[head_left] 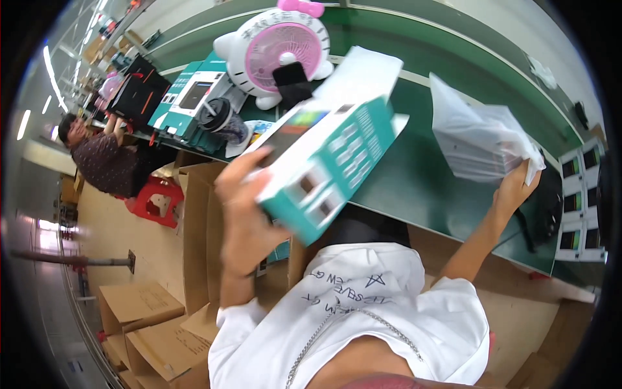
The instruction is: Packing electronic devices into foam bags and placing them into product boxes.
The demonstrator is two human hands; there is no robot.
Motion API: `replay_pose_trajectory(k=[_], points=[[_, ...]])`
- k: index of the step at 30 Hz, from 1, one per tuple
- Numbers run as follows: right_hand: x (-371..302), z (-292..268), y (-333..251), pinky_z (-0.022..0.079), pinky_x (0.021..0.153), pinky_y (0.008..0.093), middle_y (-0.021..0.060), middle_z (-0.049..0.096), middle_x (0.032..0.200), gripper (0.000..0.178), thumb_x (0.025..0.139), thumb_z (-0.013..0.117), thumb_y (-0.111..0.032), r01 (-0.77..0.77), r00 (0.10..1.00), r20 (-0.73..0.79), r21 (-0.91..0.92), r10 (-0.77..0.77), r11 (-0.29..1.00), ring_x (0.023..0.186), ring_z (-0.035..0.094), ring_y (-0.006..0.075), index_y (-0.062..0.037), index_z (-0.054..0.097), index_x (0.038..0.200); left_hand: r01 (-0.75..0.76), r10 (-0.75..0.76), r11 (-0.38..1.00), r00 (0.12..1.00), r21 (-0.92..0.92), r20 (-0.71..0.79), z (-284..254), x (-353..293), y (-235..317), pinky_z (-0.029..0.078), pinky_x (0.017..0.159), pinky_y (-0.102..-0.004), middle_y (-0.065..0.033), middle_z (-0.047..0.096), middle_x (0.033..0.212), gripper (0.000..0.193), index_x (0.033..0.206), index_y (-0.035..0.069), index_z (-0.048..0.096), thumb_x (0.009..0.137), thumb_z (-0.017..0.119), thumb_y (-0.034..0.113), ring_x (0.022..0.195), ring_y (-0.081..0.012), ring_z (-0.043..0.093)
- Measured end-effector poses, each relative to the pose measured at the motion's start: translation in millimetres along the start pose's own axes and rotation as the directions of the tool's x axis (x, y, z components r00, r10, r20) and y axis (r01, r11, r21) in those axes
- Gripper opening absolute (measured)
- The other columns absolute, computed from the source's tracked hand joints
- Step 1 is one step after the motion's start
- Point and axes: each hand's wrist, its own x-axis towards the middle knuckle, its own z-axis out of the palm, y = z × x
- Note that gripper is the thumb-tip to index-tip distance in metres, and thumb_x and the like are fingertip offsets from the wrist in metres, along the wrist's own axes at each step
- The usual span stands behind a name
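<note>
My left hand (246, 214) is wrapped round the near end of a teal and white product box (330, 172), lifted above the bench's front edge. The box's far end stands open, its white flap (364, 72) raised. Out to the right, my right hand (515, 188) pinches one corner of a translucent white plastic bag (476, 139) above the green bench (414, 194). The bag looks limp; whether anything is inside I cannot make out. Motion blurs the left hand and the box somewhat.
A pink and white cat-shaped fan (285, 48), a patterned tumbler (223, 120) and stacked teal boxes (188, 97) stand behind on the left. White boxes (583, 194) are stacked at far right. Open cartons (204, 227) sit below. A person (107, 155) sits at far left.
</note>
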Motion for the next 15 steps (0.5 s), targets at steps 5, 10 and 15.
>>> replay_pose_trajectory(k=[5,10,15], points=[[26,-29,-42,0.049,0.098,0.0376,0.0128,0.064,0.125,0.034,0.104,0.059,-0.022,0.042,0.944,-0.327,-0.008,-0.042,0.999,0.113,0.062,0.0235,0.0047,0.061,0.125,-0.173,0.138,0.977,0.956,0.121,0.257,151,-4,31,0.027,0.113,-0.0534,-0.0131,0.046,0.151,0.092,0.143,0.023,0.053,0.061,0.092,0.039,0.136,-0.0348,0.043],[31,-48,-63,0.05,0.098,0.039,0.0158,0.064,0.123,0.033,0.102,0.063,-0.023,0.046,0.81,-0.586,0.017,-0.027,0.999,0.111,0.062,0.0245,0.0032,0.062,0.122,-0.14,0.16,0.987,0.923,-0.083,0.349,155,21,29,0.03,0.112,-0.0515,-0.0137,0.051,0.144,0.075,0.135,0.009,0.059,0.074,0.086,0.043,0.128,-0.0331,0.05],[33,-62,-48,0.058,0.092,0.0443,0.0158,0.065,0.121,0.035,0.103,0.06,-0.025,0.028,0.916,-0.4,0.067,0.001,0.997,0.11,0.064,0.0254,0.0049,0.062,0.121,0.468,-0.316,0.802,0.859,-0.37,0.403,231,116,-23,0.042,0.11,-0.0421,-0.0305,0.053,0.138,0.098,0.15,-0.012,0.032,0.084,0.082,0.041,0.13,-0.0403,0.052]])
